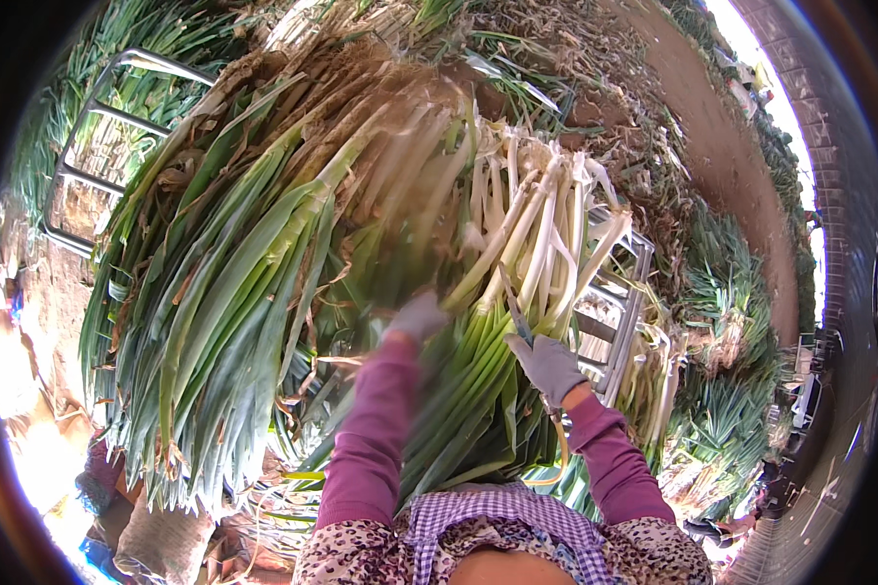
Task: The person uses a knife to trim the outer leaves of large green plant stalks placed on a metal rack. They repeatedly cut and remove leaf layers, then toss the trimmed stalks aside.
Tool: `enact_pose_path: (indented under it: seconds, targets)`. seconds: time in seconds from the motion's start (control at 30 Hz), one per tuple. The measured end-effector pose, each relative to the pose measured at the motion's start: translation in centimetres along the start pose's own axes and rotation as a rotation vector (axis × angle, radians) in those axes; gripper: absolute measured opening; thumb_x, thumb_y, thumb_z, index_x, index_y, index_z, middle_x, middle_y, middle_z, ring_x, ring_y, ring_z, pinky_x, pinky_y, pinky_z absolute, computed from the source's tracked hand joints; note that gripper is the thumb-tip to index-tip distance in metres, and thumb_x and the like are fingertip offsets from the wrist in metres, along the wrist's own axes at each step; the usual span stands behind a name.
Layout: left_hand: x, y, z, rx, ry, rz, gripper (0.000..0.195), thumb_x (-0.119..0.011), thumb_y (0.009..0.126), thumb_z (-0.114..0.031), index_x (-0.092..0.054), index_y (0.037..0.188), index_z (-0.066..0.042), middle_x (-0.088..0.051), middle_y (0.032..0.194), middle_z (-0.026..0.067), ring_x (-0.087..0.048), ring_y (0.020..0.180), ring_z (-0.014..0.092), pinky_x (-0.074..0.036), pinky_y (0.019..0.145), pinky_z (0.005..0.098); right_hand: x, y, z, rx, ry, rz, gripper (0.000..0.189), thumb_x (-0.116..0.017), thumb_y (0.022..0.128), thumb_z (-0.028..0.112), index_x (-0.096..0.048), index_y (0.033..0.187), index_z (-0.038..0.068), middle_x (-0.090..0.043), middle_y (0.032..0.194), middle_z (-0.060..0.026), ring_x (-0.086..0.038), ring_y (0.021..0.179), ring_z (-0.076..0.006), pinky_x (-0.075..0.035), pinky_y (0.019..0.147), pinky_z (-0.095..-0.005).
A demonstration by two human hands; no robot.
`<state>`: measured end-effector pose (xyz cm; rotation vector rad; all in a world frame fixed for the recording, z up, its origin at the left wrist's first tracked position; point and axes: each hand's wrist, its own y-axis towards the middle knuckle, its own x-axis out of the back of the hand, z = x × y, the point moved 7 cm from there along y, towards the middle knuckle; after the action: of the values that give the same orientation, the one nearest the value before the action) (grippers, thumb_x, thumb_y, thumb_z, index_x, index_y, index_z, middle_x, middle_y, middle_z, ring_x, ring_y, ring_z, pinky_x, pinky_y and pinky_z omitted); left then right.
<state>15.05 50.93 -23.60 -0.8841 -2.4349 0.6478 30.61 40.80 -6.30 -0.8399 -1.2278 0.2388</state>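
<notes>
My right hand (549, 367), in a grey glove, is closed on an air blow gun (516, 311) whose thin nozzle points up across white stems; a yellowish hose hangs below it. My left hand (415, 319), gloved too, is motion-blurred over the green leaves left of the nozzle; whether it grips a leek cannot be told. Cleaned leeks or large green onions (549, 241) with white stems lie under and beyond my right hand. To the left, a big heap of soil-brown, unpeeled ones (241, 241) spreads its leaves towards me. Stems between the two groups are blurred.
A metal rack frame (88, 175) shows at the left, and its rails (629, 322) show again at the right. Peeled husks and soil (600, 95) cover the ground ahead. More leek bundles (732, 409) lie at the right, beside a brown dirt strip (732, 168). A woven sack (162, 537) is lower left.
</notes>
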Motion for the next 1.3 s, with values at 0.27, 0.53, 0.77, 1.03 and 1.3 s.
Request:
enact_pose_path:
  seconds: [0.27,0.53,0.77,1.03,1.3]
  targets:
    - [1.2,-2.7,-1.3,-0.009,-0.175,-0.272,0.051,-0.074,0.073,-0.026,-0.06,0.115,-0.002,-0.063,0.111,0.0198,-0.059,0.106,0.033,-0.045,0.092,0.0374,-0.9,-1.9,2.4,0.102,-0.053,0.124,0.074,-0.037,0.089,0.064,-0.062,0.09,-0.006,-0.064,0.085,-0.0282,-0.065,0.084,-0.0396,-0.05,0.076,-0.0438]
    - [0.8,-4.6,-1.9,0.034,-0.233,-0.378,0.052,-0.073,0.073,-0.029,-0.059,0.116,-0.003,-0.064,0.108,0.0193,-0.061,0.102,0.032,-0.046,0.09,0.0371,-2.1,-3.3,2.6,0.077,-0.13,0.191,0.07,-0.037,0.09,0.064,-0.059,0.08,-0.002,-0.062,0.07,-0.021,-0.064,0.071,-0.0376,-0.05,0.069,-0.0451]
    - [0.6,-5.9,-2.4,0.118,-0.241,-0.406,0.051,-0.074,0.072,-0.032,-0.061,0.111,-0.002,-0.066,0.103,0.0195,-0.063,0.098,0.03,-0.047,0.087,0.0377,2.3,-0.8,3.2,0.135,-0.01,-0.303,0.069,-0.038,0.09,0.063,-0.06,0.079,-0.002,-0.063,0.071,-0.0214,-0.064,0.069,-0.0372,-0.05,0.068,-0.0442]
    - [0.7,-4.7,-1.9,0.1,-0.261,-0.434,0.05,-0.076,0.073,-0.03,-0.06,0.111,-0.002,-0.065,0.106,0.0193,-0.062,0.099,0.032,-0.046,0.088,0.0374,-3.4,-4.5,2.3,0.156,-0.064,-0.058,0.07,-0.041,0.088,0.064,-0.057,0.086,-0.003,-0.064,0.072,-0.0241,-0.065,0.073,-0.0407,-0.05,0.07,-0.0459]
    - [0.4,-4.8,-2.2,0.153,-0.227,-0.411,0.05,-0.075,0.073,-0.029,-0.059,0.112,-0.001,-0.064,0.108,0.0196,-0.062,0.1,0.032,-0.046,0.088,0.0377,1.2,2.3,2.7,0.15,0.021,-0.18,0.069,-0.04,0.09,0.061,-0.063,0.085,-0.004,-0.065,0.075,-0.0218,-0.066,0.076,-0.0372,-0.051,0.072,-0.0448]
